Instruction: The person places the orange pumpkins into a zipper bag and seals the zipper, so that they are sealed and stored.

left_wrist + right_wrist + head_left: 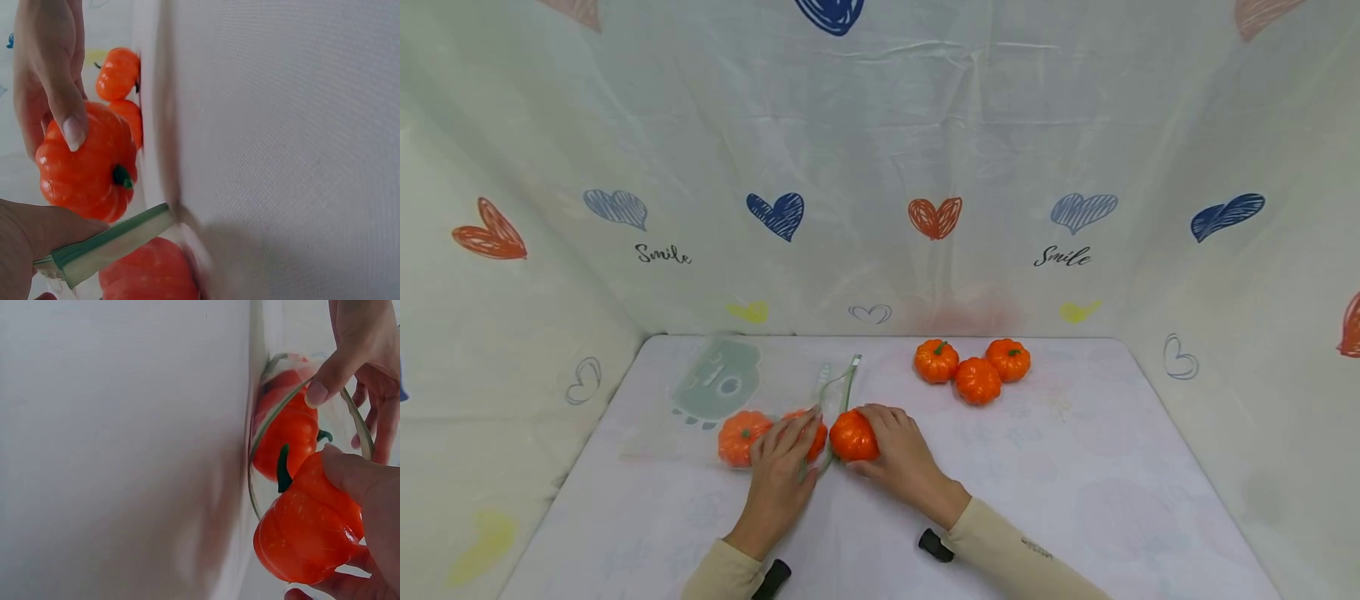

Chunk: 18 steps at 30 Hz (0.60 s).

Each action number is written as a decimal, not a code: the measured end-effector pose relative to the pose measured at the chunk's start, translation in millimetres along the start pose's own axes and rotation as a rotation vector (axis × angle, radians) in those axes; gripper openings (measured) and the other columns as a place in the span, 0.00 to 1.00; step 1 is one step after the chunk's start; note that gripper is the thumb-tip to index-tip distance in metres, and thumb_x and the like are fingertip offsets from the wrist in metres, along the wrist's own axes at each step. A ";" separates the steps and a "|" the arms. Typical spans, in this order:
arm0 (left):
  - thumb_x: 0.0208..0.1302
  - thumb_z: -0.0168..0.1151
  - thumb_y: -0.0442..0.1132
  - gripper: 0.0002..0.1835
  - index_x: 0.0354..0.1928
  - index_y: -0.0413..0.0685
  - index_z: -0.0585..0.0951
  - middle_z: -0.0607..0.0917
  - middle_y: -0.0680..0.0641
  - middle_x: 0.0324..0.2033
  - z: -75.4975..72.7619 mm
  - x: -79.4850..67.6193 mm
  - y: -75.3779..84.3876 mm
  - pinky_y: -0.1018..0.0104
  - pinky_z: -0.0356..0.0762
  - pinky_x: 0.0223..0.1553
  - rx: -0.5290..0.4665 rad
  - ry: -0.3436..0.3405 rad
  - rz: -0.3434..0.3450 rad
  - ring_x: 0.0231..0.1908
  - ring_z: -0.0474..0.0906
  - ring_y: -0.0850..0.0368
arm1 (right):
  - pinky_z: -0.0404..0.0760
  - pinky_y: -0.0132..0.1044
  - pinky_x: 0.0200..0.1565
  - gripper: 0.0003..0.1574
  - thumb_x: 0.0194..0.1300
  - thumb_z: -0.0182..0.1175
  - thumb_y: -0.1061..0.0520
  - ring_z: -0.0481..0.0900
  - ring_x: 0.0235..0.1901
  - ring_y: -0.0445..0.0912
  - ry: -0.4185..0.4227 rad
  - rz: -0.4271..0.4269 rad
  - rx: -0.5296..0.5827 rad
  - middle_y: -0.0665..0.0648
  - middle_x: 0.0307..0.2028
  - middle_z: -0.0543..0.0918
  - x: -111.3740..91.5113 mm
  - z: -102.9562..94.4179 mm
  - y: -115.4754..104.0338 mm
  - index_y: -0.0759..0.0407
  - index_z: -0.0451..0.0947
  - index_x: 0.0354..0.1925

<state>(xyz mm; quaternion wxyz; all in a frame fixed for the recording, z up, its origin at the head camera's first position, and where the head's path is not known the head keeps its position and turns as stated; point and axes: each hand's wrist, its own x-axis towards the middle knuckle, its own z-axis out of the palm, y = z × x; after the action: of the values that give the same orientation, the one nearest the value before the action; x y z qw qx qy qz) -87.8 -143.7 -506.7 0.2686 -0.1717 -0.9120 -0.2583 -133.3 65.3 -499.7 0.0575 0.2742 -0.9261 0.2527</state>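
Observation:
My right hand point(910, 458) grips an orange toy pumpkin point(853, 436) with a green stem, thumb on one side and fingers on the other. It is right at the mouth of a clear zip bag point(651, 429) with a green zip strip and a pale green printed figure. My left hand point(782, 483) holds the bag by its mouth, thumb at the green edge in the right wrist view, and the mouth gapes. Inside the bag lie two pumpkins, one point(743, 437) farther in and another point(289, 437) near the opening, partly hidden by the left hand in the head view.
Three more orange pumpkins point(977, 381) sit close together at the back of the white-covered table point(1075, 500), right of centre. A white curtain point(865, 150) printed with hearts hangs behind and at both sides. Black wrist-camera pieces point(936, 546) show below the sleeves.

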 end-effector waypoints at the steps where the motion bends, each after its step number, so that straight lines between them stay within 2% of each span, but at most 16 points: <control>1: 0.30 0.87 0.20 0.50 0.66 0.37 0.81 0.82 0.42 0.65 -0.4 0.1 0.3 0.42 0.62 0.55 -0.002 0.006 0.003 0.62 0.72 0.39 | 0.78 0.54 0.62 0.48 0.57 0.81 0.45 0.75 0.63 0.57 0.000 -0.007 -0.005 0.60 0.66 0.79 0.9 0.9 -1.6 0.60 0.73 0.69; 13: 0.32 0.85 0.19 0.47 0.64 0.36 0.83 0.83 0.42 0.63 -0.7 2.3 1.7 0.42 0.63 0.51 -0.001 0.052 0.044 0.60 0.73 0.38 | 0.77 0.51 0.63 0.48 0.58 0.80 0.42 0.76 0.61 0.56 -0.014 -0.043 -0.008 0.59 0.64 0.80 12.6 7.6 -14.9 0.59 0.73 0.69; 18: 0.30 0.86 0.20 0.48 0.64 0.37 0.82 0.83 0.42 0.63 -0.8 2.0 1.7 0.44 0.63 0.50 0.004 0.055 0.056 0.59 0.73 0.37 | 0.77 0.50 0.63 0.47 0.60 0.79 0.42 0.76 0.62 0.56 -0.028 -0.063 -0.012 0.59 0.64 0.80 18.1 11.7 -20.1 0.59 0.73 0.69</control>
<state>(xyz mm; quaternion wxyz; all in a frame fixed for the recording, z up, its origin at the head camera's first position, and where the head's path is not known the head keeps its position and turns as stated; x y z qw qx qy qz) -88.3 -142.4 -504.3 0.3012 -0.1895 -0.8995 -0.2534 -137.4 36.4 -496.6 0.0540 0.3066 -0.9192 0.2414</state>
